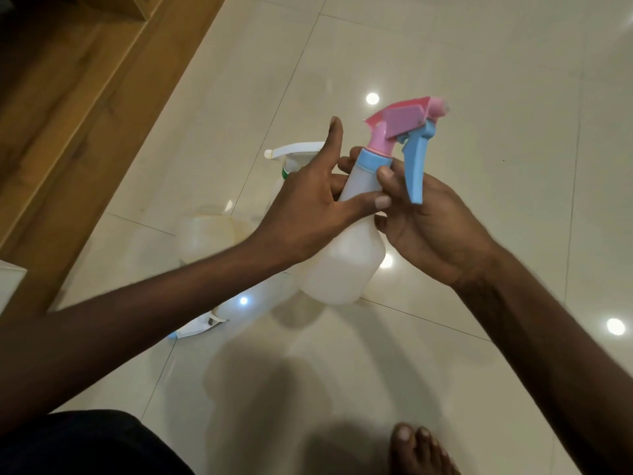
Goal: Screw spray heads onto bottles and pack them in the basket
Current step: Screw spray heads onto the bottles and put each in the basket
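The white bottle (346, 255) is up in the air between both hands, tilted, above the shiny floor tiles (479, 63). The left hand (308, 214) wraps its thumb and lower fingers round the bottle's neck, while its pointer finger sticks straight up. The right hand (431, 228) curls its fingers at the blue collar (373, 162) of the spray head (404, 132), with the thumb tip pressing just below it. I think the head could go on crooked if the collar is turned while the bottle leans like this, and then it would jam or leak. The smooth plastic could also slip out and drop onto the hard floor. The bottle is milky, round and fat at the bottom, thin at the top. The spray head is pink with a long blue trigger (416, 173). Another white spray head (294, 149) and a pale bottle (205, 234) lie on the floor behind. No basket shows here.
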